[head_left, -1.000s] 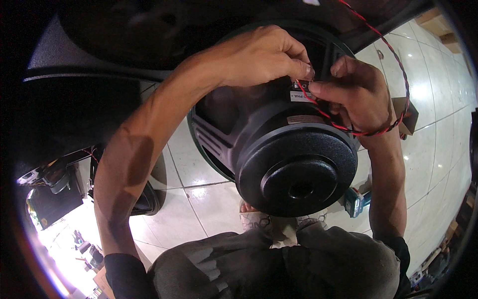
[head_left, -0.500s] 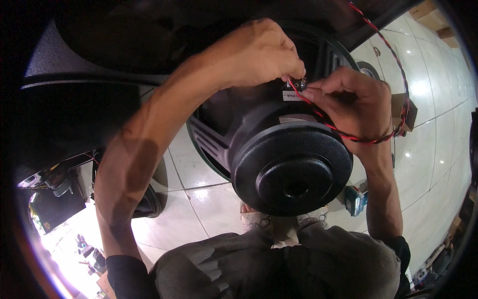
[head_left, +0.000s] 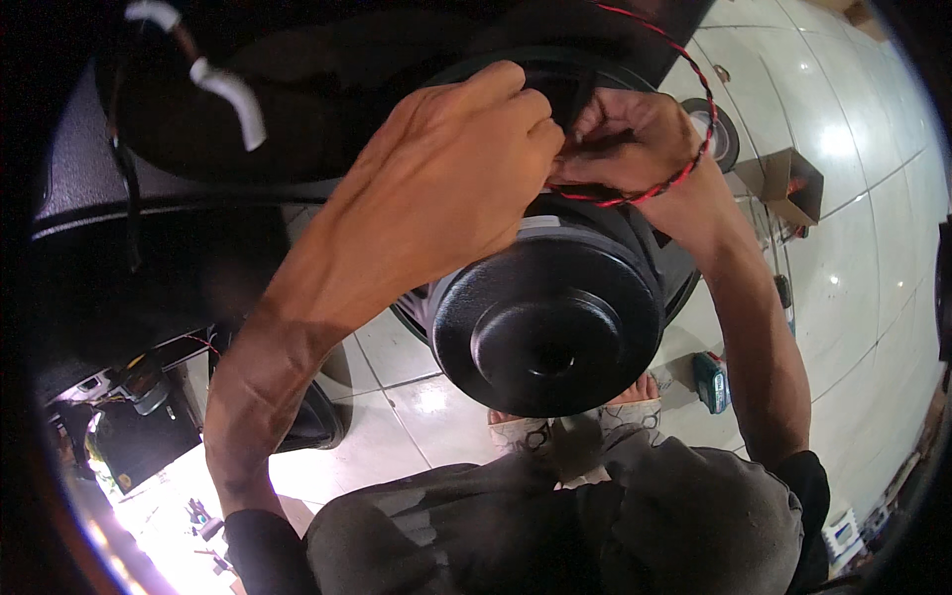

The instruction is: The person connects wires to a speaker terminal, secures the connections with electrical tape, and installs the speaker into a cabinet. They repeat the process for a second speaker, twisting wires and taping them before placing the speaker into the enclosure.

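A large black loudspeaker driver stands in front of me with its round magnet facing up toward me. At the far side of its frame, my left hand is closed, its fingertips pinching the end of a red and black twisted speaker wire. My right hand meets it there with curled fingers and thumb; what lies between them is hidden. The wire loops round over my right wrist and runs up and away. Both hands cover the driver's terminal. A pale label strip shows just below them.
Behind the driver is a big black cabinet. On the tiled floor to the right lie a tape roll, a small open cardboard box and a teal power tool. A white-sleeved strand hangs at upper left.
My right hand has moved up and left against my left hand, which now covers the terminal. The view has shifted, and a white-sleeved strand has come into sight at upper left.
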Demonstrator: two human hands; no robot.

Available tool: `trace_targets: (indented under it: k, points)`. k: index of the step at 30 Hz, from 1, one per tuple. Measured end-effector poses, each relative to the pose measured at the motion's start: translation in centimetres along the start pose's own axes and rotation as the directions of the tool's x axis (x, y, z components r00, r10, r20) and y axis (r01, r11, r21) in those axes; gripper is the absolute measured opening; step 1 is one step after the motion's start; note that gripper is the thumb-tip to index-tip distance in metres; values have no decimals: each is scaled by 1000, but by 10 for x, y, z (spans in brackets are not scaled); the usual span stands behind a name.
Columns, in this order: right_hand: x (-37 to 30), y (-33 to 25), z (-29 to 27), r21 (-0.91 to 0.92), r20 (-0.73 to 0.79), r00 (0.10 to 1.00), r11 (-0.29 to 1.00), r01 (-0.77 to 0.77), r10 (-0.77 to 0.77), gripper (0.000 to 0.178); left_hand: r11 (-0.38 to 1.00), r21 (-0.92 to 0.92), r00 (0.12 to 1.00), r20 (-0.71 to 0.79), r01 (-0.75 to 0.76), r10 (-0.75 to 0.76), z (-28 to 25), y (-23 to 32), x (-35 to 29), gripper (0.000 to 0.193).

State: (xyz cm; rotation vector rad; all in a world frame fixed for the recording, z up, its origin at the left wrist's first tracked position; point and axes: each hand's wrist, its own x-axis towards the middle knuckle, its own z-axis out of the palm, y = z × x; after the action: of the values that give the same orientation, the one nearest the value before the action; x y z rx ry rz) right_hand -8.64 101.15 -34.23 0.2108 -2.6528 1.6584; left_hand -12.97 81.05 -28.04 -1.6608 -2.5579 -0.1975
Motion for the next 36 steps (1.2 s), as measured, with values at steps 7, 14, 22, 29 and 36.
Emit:
trace_targets:
  k: [7,14,22,29,36]
  points:
    - [-3,2,8,202,-81,996,979,-24,41,25,986,-69,989,-3,-149,149,-30,-20,32,9]
    - [-5,4,8,135,-79,996,990,-42,53,33,969,-35,942,228,-244,246,-38,-27,21,24]
    - [-11,13,14,95,-217,976,995,32,-10,33,881,140,869,291,-453,401,-25,-23,25,26]
    - [-15,8,19,-12,-259,966,1000,10,-13,46,958,-37,869,413,-284,273,-16,-28,46,20]
    - [-17,1,8,52,-116,985,991,-125,131,33,994,-102,775,624,-49,102,-16,-32,75,15]
